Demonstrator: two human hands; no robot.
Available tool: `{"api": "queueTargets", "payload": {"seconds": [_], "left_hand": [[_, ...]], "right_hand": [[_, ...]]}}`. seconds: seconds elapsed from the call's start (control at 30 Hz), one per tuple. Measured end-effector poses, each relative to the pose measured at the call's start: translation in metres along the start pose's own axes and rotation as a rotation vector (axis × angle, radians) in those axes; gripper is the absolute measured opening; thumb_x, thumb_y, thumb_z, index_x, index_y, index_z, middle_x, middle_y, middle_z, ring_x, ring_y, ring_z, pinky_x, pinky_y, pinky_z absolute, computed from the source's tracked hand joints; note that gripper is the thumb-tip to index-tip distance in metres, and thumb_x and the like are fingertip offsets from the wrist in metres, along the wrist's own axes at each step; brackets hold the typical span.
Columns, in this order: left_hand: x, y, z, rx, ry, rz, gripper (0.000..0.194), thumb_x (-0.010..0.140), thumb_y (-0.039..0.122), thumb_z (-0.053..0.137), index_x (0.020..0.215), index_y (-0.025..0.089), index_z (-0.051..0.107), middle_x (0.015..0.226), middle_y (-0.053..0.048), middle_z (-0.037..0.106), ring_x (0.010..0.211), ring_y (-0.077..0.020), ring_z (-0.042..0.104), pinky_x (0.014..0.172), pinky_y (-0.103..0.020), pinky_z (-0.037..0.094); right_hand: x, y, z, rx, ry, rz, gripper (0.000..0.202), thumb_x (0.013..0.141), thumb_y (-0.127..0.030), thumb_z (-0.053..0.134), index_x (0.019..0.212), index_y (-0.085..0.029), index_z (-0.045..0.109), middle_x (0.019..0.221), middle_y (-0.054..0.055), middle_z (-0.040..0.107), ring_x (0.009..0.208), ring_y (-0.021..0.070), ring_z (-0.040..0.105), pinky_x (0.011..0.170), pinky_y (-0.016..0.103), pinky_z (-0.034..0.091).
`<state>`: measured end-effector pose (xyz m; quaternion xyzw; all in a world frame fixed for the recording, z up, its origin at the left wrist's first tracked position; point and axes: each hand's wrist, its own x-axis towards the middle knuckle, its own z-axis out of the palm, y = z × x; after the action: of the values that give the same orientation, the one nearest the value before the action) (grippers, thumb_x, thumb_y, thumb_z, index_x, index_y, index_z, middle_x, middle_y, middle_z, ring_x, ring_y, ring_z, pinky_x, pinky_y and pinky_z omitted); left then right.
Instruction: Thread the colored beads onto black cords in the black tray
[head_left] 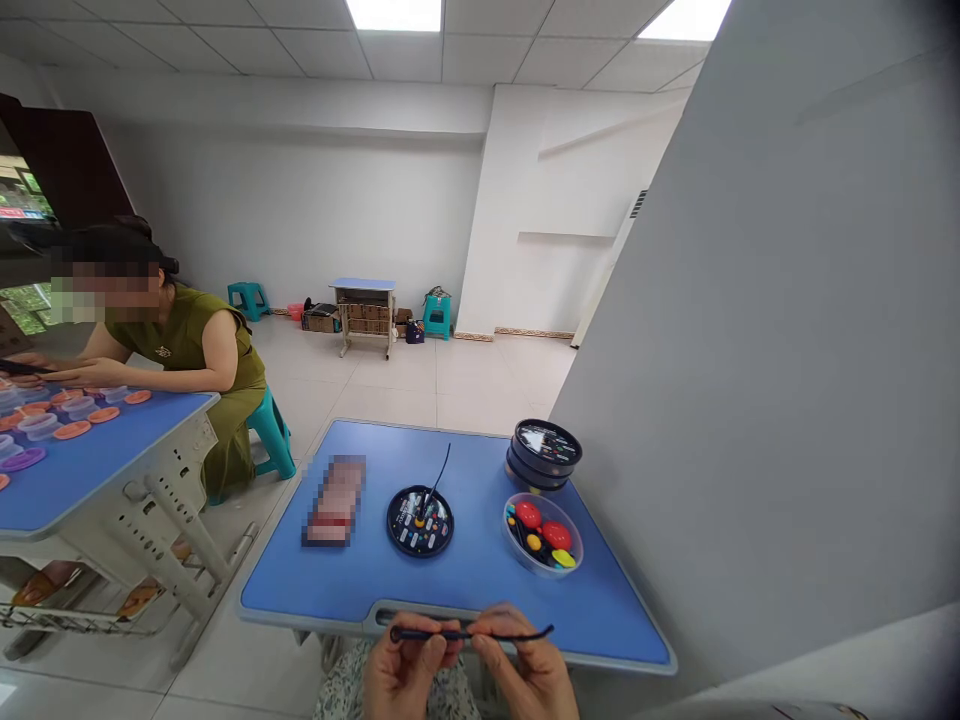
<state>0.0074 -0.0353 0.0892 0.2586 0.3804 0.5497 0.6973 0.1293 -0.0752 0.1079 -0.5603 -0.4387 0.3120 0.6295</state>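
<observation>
Both of my hands pinch a thin black rod (469, 634) held level over the near edge of the blue desk. My left hand (409, 665) grips it near its thicker, rounded end. Farther along, my right hand (525, 668) holds the slimmer part, whose tip curves slightly upward. Beyond them lies a round black disc base (411, 535) printed with small coloured planets and labels. A yellow piece (420, 521) sits at its middle, and another thin black rod (439, 475) rises from there at a slant.
A clear tub (517, 545) holds red domes, yellow balls and black parts. Behind it, black discs (546, 445) are stacked beside the grey wall. A blurred pinkish rectangle (335, 500) lies at left. Another person (217, 350) sits at a neighbouring desk (127, 455) with several small tubs.
</observation>
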Motion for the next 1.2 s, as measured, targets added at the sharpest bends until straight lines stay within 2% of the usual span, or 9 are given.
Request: {"api": "queueTargets", "payload": {"seconds": [0.33, 0.5, 0.6, 0.67, 0.77, 0.9, 1.07, 1.2], "left_hand": [[0.006, -0.017, -0.002, -0.026, 0.004, 0.047, 0.036, 0.05, 0.045, 0.091, 0.063, 0.019, 0.07, 0.066, -0.006, 0.079, 0.052, -0.0205, 0.072, 0.05, -0.026, 0.057], [0.026, -0.022, -0.01, 0.047, -0.093, -0.008, 0.036, 0.056, 0.049, 0.087, 0.065, 0.019, 0.069, 0.069, -0.007, 0.08, 0.059, -0.0223, 0.074, 0.057, -0.03, 0.058], [0.043, -0.018, -0.013, 0.1, -0.192, -0.05, 0.04, 0.05, 0.047, 0.09, 0.069, 0.018, 0.07, 0.076, -0.01, 0.08, 0.067, -0.0246, 0.075, 0.065, -0.033, 0.059], [0.052, -0.011, -0.014, 0.106, -0.19, -0.015, 0.048, 0.047, 0.045, 0.092, 0.082, 0.019, 0.072, 0.084, -0.011, 0.081, 0.075, -0.0254, 0.075, 0.068, -0.033, 0.059], [0.061, -0.001, -0.018, 0.124, -0.129, 0.102, 0.052, 0.054, 0.05, 0.088, 0.096, 0.022, 0.073, 0.087, -0.009, 0.08, 0.075, -0.0231, 0.075, 0.069, -0.031, 0.059], [0.067, 0.004, -0.024, 0.278, -0.15, 0.204, 0.041, 0.061, 0.057, 0.081, 0.082, 0.021, 0.078, 0.08, -0.008, 0.08, 0.069, -0.0226, 0.073, 0.068, -0.032, 0.06], [0.071, -0.001, -0.027, 0.375, -0.178, 0.248, 0.043, 0.061, 0.06, 0.079, 0.082, 0.022, 0.079, 0.087, -0.008, 0.08, 0.079, -0.0252, 0.074, 0.073, -0.032, 0.06], [0.075, 0.002, -0.023, 0.39, -0.176, 0.246, 0.048, 0.061, 0.061, 0.079, 0.088, 0.022, 0.078, 0.088, -0.009, 0.08, 0.084, -0.0269, 0.075, 0.076, -0.034, 0.06]], "right_hand": [[0.0, 0.008, 0.002, 0.012, 0.02, 0.049, 0.027, 0.074, -0.048, 0.075, 0.068, -0.022, 0.072, 0.069, 0.004, 0.07, 0.066, 0.0212, 0.062, 0.066, 0.031, 0.053], [0.005, 0.018, 0.009, 0.053, 0.05, 0.097, 0.032, 0.072, -0.052, 0.076, 0.07, -0.02, 0.073, 0.072, 0.004, 0.07, 0.07, 0.0213, 0.061, 0.068, 0.03, 0.051], [0.014, 0.023, 0.01, 0.1, 0.061, 0.149, 0.036, 0.069, -0.056, 0.077, 0.07, -0.02, 0.073, 0.068, 0.002, 0.067, 0.068, 0.02, 0.058, 0.067, 0.029, 0.049], [0.021, 0.024, 0.007, 0.112, 0.091, 0.163, 0.039, 0.066, -0.058, 0.077, 0.073, -0.02, 0.074, 0.066, 0.001, 0.066, 0.065, 0.0187, 0.055, 0.064, 0.028, 0.048], [0.032, 0.024, 0.001, 0.097, 0.108, 0.143, 0.04, 0.064, -0.059, 0.079, 0.073, -0.02, 0.074, 0.065, 0.0, 0.064, 0.063, 0.0174, 0.052, 0.063, 0.027, 0.046], [0.04, 0.022, -0.003, 0.079, 0.083, 0.125, 0.039, 0.063, -0.058, 0.079, 0.07, -0.02, 0.074, 0.066, 0.001, 0.063, 0.064, 0.0173, 0.052, 0.062, 0.027, 0.046], [0.045, 0.02, 0.004, 0.1, 0.073, 0.119, 0.041, 0.063, -0.059, 0.079, 0.069, -0.02, 0.072, 0.067, 0.001, 0.063, 0.064, 0.017, 0.053, 0.064, 0.028, 0.046], [0.053, 0.017, 0.008, 0.135, 0.077, 0.128, 0.043, 0.063, -0.062, 0.077, 0.066, -0.02, 0.069, 0.063, -0.001, 0.061, 0.063, 0.0175, 0.054, 0.066, 0.029, 0.047]]}}
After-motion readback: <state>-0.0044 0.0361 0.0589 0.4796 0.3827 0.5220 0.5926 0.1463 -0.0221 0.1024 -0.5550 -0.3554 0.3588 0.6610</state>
